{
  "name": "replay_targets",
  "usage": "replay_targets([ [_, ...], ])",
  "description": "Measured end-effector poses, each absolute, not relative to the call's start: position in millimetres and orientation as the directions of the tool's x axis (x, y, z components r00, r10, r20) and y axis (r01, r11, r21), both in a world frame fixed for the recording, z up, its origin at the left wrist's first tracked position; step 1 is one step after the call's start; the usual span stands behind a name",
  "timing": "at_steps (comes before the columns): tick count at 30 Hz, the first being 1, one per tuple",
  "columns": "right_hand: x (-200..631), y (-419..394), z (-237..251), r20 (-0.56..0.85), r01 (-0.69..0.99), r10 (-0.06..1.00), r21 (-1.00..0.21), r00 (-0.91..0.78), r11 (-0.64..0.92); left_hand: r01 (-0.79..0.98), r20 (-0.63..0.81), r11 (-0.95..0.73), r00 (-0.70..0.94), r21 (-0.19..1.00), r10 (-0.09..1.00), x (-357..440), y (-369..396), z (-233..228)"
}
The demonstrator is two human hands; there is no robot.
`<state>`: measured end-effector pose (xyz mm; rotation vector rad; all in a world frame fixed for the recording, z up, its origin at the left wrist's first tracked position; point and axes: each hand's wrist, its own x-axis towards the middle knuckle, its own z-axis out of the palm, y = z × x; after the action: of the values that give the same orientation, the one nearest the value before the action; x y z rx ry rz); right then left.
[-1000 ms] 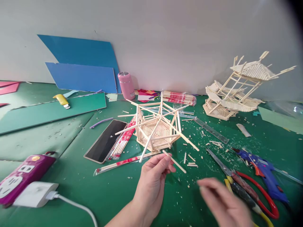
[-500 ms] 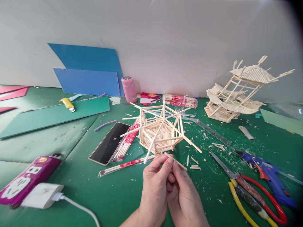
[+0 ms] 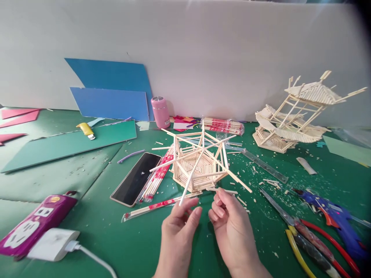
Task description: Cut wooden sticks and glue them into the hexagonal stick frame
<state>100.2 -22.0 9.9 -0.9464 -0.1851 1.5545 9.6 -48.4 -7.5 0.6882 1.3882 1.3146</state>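
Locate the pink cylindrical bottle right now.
In the head view, the pink cylindrical bottle stands upright at the back of the green mat, left of centre, right beside the blue boards that lean on the wall.

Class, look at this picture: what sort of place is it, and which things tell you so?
Probably a hobby craft table for model building: a half-built hexagonal wooden stick frame, a blue hot glue gun, and a finished wooden stick pavilion model on green cutting mats.

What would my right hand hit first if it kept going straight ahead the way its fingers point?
Probably the hexagonal stick frame. The right hand holds a short stick and points toward the frame's near edge; depth is hard to judge.
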Motion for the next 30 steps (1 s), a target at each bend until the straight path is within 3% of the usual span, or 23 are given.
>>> replay_targets([
  [3, 100, -18, 11, -0.414, -0.696, 0.905, -0.678, 0.099, -0.234, 0.000, -0.065, 0.071, -0.384, 0.997, 0.921, -4, -40, -14],
  [8, 96, -16, 10, -0.384, -0.624, 0.921, -0.737, 0.071, -0.260, 0.182, 0.147, -0.099, -0.270, 0.978, 0.951, -9, -16, -10],
  [15, 98, -12, 10, -0.356, -0.524, 0.932, -0.807, 0.061, -0.274, 0.133, 0.101, -0.078, -0.176, 0.988, 0.979, -9, -1, 4],
  [21, 102, 0, 25, -0.204, -0.419, 0.978, -0.886, -0.033, -0.199, 0.194, 0.177, -0.142, -0.176, 0.971, 0.968, -10, 12, 14],
  [30, 101, 20, 49, -0.149, -0.462, 0.981, -0.866, -0.126, -0.191, 0.061, 0.146, -0.136, -0.223, 0.989, 0.964, -5, 19, 46],
])
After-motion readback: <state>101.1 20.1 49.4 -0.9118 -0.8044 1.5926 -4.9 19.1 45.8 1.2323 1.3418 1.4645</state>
